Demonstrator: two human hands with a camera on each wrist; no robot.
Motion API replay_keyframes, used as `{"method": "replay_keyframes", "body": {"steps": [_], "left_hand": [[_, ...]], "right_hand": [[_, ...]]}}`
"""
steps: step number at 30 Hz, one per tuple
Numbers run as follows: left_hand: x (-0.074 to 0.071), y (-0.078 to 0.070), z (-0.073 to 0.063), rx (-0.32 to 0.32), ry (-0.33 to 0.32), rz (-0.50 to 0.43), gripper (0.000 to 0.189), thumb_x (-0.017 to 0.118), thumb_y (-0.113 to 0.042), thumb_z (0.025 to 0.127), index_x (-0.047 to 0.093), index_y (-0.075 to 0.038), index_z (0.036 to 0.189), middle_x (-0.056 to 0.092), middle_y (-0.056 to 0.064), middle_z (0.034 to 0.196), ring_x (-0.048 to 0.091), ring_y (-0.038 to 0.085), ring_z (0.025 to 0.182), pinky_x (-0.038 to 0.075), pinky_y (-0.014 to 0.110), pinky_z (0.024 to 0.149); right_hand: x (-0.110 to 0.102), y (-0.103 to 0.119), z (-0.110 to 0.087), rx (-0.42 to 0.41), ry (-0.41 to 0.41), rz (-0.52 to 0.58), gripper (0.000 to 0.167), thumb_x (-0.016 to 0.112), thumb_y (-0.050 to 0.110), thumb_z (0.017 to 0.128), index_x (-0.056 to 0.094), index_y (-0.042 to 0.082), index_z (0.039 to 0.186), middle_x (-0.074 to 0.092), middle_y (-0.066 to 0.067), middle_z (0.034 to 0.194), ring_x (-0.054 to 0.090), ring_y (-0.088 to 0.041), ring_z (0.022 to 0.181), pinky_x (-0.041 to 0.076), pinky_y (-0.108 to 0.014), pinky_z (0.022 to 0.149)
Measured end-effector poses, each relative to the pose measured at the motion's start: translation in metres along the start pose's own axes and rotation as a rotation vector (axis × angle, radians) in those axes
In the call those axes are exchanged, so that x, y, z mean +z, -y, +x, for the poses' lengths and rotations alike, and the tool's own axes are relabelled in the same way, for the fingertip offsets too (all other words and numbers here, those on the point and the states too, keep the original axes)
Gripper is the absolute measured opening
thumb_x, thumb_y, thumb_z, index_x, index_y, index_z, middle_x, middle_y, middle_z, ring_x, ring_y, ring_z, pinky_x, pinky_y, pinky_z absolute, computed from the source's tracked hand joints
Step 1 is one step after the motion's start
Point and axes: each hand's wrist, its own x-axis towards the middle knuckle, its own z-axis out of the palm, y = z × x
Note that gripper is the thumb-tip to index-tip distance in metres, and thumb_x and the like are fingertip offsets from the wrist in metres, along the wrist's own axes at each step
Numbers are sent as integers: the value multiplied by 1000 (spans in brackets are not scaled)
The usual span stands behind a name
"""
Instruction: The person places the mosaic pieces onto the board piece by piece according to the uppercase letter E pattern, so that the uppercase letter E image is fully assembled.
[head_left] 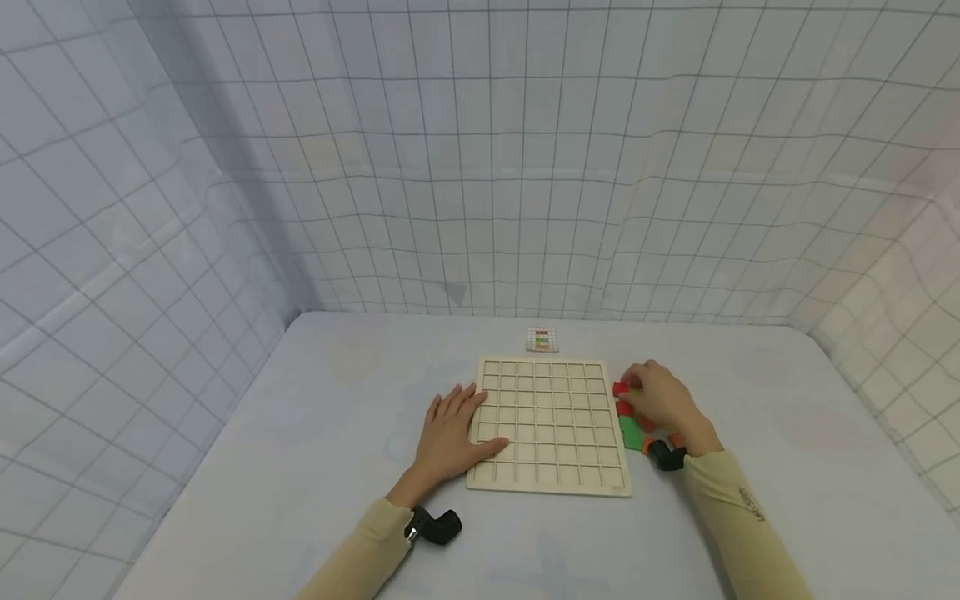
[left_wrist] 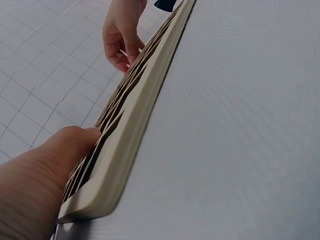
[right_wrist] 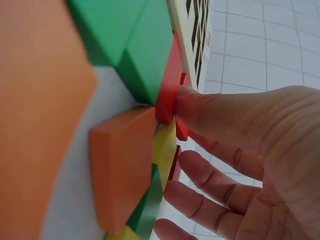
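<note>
A pale wooden board (head_left: 536, 410) with a grid of square recesses lies flat on the table. My left hand (head_left: 447, 437) rests on its left edge, fingers spread and thumb across the frame. Just off the board's right edge, my right hand (head_left: 662, 396) pinches a small red tile (head_left: 619, 388) between thumb and index finger; its other fingers are loosely bent. Beside it lie a second red tile (head_left: 625, 408), green tiles (head_left: 632, 433) and orange tiles (right_wrist: 122, 165). The right wrist view also shows a yellow tile (right_wrist: 165, 150) close to the fingers. My right hand hides part of the pile.
A small card (head_left: 542, 339) printed with a coloured grid lies behind the board. The white table (head_left: 360, 367) is bounded by hanging grid-patterned sheets (head_left: 480, 167) at the back and sides. Dark wrist devices (head_left: 438, 527) sit at both sleeves.
</note>
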Motion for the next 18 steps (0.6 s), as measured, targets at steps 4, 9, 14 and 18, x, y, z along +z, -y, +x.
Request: {"method": "replay_keyframes", "body": {"steps": [4, 9, 14, 18], "left_hand": [[1, 0, -1, -3, 3, -9, 86, 62, -65, 78, 42, -14, 144, 33, 8, 150, 21, 28, 140, 7, 50, 111], [2, 0, -1, -4, 2, 2, 86, 62, -65, 78, 43, -13, 143, 34, 9, 150, 21, 29, 140, 9, 52, 111], [1, 0, -1, -28, 23, 9, 88, 61, -67, 77, 40, -15, 146, 29, 8, 152, 15, 29, 141, 5, 51, 111], [1, 1, 1, -20, 40, 16, 90, 58, -68, 78, 37, -16, 147, 27, 6, 153, 13, 29, 142, 3, 51, 111]], "right_hand": [[2, -1, 0, 7, 5, 43, 20, 67, 14, 87, 61, 1, 101, 54, -12, 93, 51, -27, 82, 46, -44, 71], [2, 2, -1, 3, 3, 90, 17, 68, 10, 85, 59, 3, 97, 56, -8, 88, 52, -24, 77, 46, -39, 68], [-2, 7, -2, -18, -13, 79, 15, 69, 8, 84, 58, 4, 93, 58, -4, 82, 51, -21, 72, 45, -36, 63], [-2, 10, -2, 12, -13, 66, 14, 68, 8, 85, 56, 6, 91, 56, -2, 75, 50, -19, 66, 41, -32, 58]]}}
